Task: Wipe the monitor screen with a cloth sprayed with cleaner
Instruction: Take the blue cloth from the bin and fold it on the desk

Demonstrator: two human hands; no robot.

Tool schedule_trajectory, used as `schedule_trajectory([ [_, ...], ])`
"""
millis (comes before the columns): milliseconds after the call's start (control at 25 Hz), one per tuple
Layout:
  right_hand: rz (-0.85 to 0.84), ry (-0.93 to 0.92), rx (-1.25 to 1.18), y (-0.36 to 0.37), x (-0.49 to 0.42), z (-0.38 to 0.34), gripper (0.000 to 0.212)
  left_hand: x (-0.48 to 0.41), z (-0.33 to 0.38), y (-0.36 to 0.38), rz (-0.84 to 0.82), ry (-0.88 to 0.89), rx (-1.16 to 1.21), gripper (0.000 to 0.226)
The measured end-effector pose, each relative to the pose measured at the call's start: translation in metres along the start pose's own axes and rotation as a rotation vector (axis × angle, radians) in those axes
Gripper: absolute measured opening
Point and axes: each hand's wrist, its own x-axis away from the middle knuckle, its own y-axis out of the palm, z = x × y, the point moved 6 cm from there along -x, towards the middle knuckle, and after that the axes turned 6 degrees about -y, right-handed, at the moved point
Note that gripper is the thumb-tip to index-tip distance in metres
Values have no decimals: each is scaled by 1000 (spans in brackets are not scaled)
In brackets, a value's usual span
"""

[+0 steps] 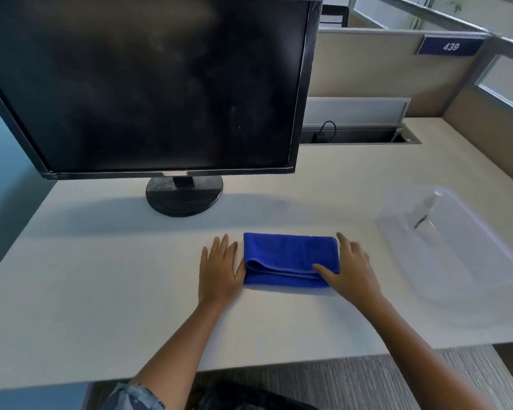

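A black monitor (148,84) with a dusty, smeared dark screen stands on its round base (184,196) at the back left of the desk. A folded blue cloth (288,255) lies flat on the desk in front of it. My left hand (219,267) rests flat on the desk, touching the cloth's left edge, fingers apart. My right hand (350,267) lies at the cloth's right edge with the thumb on top of the cloth, fingers spread. A clear spray bottle (424,211) lies in a clear plastic tray (462,270) to the right.
The white desk (101,291) ends at a front edge near me. A cable slot (359,136) with a black cable opens behind the monitor. Beige cubicle partitions (382,69) with a blue "439" sign (450,46) close off the back and right.
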Motion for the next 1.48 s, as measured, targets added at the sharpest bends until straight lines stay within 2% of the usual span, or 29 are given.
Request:
schedule_trajectory([
  [80, 120, -241, 55, -4, 1, -32, 69, 1, 0, -1, 9, 6, 6, 51],
  [200, 16, -425, 31, 21, 1, -72, 54, 2, 1, -4, 15, 10, 16, 55],
  [360, -95, -539, 205, 50, -3, -95, 46, 4, 2, -6, 2, 8, 39, 66],
  [520, -92, -559, 265, 52, -12, -97, 31, 3, 0, -5, 16, 9, 58, 63],
  [720, -173, -582, 368, 48, -24, -103, 25, 2, 1, -6, 47, 12, 72, 64],
  [840, -257, -540, 293, 25, -59, -109, 34, 2, 0, -4, 46, -1, 50, 61],
  [920, -166, -499, 233, -3, -90, -113, 41, 2, 0, -5, 52, 8, 38, 60],
  [1040, 105, -417, 102, -38, -117, -111, 39, 2, 0, -6, 54, 25, 20, 62],
  [1160, 200, -412, -11, -32, -112, -107, 34, 2, 1, -6, 65, 31, 28, 62],
  [1320, 97, -449, -41, 22, -81, -99, 33, 3, 5, -8, 59, 45, 60, 61],
  [1480, -103, -376, 242, 85, -52, -85, 54, 7, 15, -16, 70, 181, 115, 56],
])
